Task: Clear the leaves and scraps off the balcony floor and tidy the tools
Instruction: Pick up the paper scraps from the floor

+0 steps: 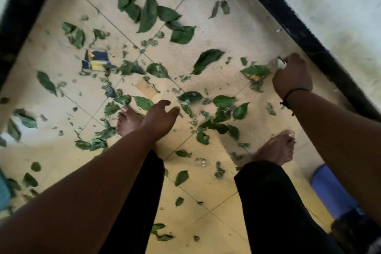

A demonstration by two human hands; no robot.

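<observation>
1. We stand barefoot on the tiled balcony floor (216, 51), green leaves (148, 13) and scraps scattered around our feet.
2. Our right hand (292, 77) curls around something thin by the black kerb (288, 16), apparently gathering litter.
3. Our left hand (159, 118) hangs relaxed, empty.
4. A blue-and-yellow box (97, 62) lies among the leaves.

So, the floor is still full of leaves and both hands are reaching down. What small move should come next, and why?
Probably the left hand, open and holding nothing, should go down and gather the cluster of leaves just beyond it, between the bare feet. The right hand is curled by the black wall edge, seemingly around a thin stem; blur hides the detail. Leaves lie all over the tiled floor, so nothing is cleared yet.
</observation>
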